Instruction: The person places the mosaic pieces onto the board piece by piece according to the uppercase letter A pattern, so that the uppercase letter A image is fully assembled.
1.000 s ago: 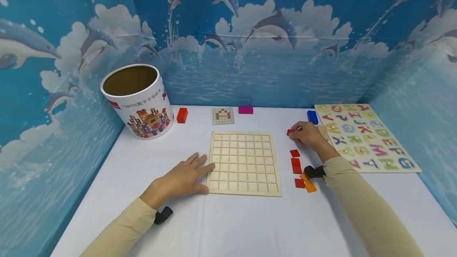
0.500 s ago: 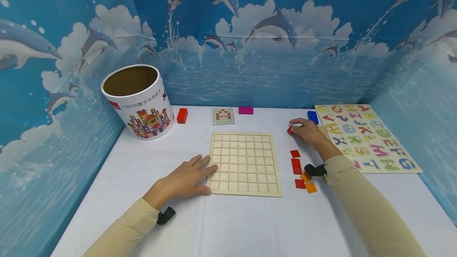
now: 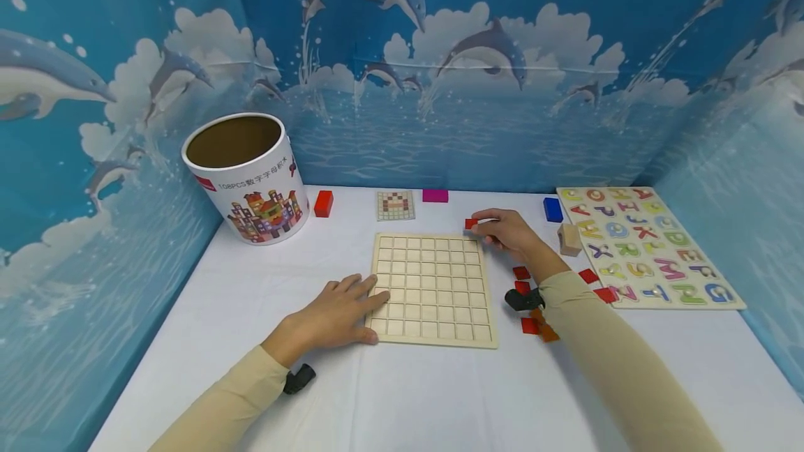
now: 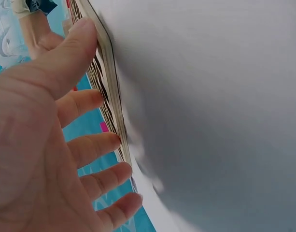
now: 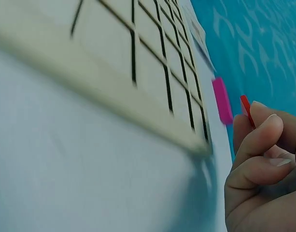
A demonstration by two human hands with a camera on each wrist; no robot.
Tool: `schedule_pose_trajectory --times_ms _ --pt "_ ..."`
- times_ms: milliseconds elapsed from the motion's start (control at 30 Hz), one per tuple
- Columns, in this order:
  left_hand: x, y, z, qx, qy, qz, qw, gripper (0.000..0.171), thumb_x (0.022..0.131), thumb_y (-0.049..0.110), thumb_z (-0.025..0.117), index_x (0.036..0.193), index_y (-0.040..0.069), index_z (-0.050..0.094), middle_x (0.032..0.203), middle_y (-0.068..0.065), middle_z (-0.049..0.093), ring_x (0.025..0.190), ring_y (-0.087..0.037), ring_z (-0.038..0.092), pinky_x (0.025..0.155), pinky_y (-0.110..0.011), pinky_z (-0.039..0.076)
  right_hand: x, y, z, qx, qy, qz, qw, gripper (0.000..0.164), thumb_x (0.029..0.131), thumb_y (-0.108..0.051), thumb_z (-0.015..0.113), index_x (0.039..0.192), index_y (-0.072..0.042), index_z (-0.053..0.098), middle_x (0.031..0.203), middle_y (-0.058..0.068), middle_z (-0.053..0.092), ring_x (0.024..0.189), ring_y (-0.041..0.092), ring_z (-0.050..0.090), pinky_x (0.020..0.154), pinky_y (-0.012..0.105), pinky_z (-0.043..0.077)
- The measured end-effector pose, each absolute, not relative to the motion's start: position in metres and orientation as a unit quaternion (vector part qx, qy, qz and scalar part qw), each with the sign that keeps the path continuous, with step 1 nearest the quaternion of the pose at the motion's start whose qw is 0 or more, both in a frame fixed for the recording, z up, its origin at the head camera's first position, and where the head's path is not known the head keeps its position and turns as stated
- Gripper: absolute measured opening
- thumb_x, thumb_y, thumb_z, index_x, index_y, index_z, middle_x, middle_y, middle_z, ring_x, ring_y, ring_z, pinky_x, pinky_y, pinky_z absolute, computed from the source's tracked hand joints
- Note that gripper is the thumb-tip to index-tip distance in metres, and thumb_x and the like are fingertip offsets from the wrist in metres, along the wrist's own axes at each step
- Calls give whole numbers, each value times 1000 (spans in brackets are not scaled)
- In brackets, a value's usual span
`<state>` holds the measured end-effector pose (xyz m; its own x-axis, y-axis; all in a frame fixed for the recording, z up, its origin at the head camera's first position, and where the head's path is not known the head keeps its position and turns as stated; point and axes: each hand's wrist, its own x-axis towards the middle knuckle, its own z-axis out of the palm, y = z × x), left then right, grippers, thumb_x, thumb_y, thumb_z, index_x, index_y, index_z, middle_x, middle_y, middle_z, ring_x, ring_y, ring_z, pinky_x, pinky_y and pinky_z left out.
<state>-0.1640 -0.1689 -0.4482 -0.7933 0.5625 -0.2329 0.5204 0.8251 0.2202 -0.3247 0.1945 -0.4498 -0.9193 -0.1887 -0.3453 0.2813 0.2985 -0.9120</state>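
Note:
My right hand [image 3: 507,230] pinches a small red square tile [image 3: 470,224] between thumb and fingertips, just beyond the far right corner of a wooden grid board [image 3: 431,290]. In the right wrist view the tile [image 5: 246,110] is seen edge-on at the fingertips. My left hand [image 3: 339,316] lies with fingers spread along the board's left edge, some fingertips over its squares. The left wrist view has the fingertips along the board's side [image 4: 109,72]. Right of the board lie loose red tiles [image 3: 530,326] and orange tiles [image 3: 549,333], partly hidden by the right wrist.
A large white bucket [image 3: 283,201] stands back left beside a red block [image 3: 323,204]. Behind the board are a pattern card [image 3: 396,206] and a magenta block [image 3: 435,195]. A blue block [image 3: 553,210], a wooden block [image 3: 569,240], red tiles [image 3: 588,275] and a letter puzzle [image 3: 641,250] are right.
My right hand has moved left with the red tile, from beside the blue block to the board's far right corner. The left hand stays at the board's left edge.

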Motion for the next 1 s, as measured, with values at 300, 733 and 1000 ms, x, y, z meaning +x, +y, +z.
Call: schedule_pose_trajectory --times_ms 300,733,1000 --pt "-166 -169 -451 281 947 75 135 83 87 59 70 158 25 42 168 -13 25 152 -42 22 116 -63 22 -321 135 -459 -75 829 -511 214 40 96 -16 71 134 -4 62 95 11 66 65 17 51 61 29 43" --pt "-166 -169 -455 280 949 68 128 85 86 61 69 159 29 39 168 -13 26 149 -39 29 112 -61 28 -310 116 -460 -155 908 -362 141 36 94 -19 71 129 -9 70 102 10 70 85 24 60 74 37 50" --pt "-165 -167 -455 283 950 63 120 84 83 59 72 156 30 44 166 -15 30 142 -38 36 106 -57 34 -306 120 -453 -154 920 -337 130 47 97 -22 68 142 -11 61 102 11 69 82 21 56 72 35 46"
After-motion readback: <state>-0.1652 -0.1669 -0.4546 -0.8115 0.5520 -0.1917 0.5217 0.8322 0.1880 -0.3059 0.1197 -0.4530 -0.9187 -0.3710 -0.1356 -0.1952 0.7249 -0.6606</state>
